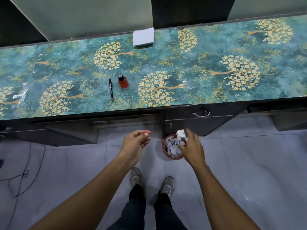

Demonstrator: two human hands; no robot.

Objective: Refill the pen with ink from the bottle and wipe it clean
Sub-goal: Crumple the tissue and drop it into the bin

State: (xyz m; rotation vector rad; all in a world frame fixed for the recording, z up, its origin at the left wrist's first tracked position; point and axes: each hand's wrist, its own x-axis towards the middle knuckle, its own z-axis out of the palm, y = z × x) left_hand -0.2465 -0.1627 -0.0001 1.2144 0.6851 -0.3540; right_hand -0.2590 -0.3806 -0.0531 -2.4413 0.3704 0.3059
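Note:
A black capped pen (pixel 111 89) lies on the patterned desk top, with a capped bottle of red ink (pixel 122 82) standing just to its right. Both hands are below the desk edge, over the floor. My left hand (pixel 135 143) is loosely curled, palm up, and holds nothing. My right hand (pixel 193 146) is blurred, with its fingers spread, above a small brown bin (pixel 172 157). A crumpled white tissue (pixel 181 133) is in the air beside its fingertips, just above the bin; no finger pinches it.
A stack of white tissues (pixel 143 37) sits at the desk's far edge. The bin holds several crumpled papers. Dark drawers with a metal handle (pixel 201 112) run under the desk top (pixel 216 90). A black cable (pixel 21 176) lies on the floor at left. My shoes stand below.

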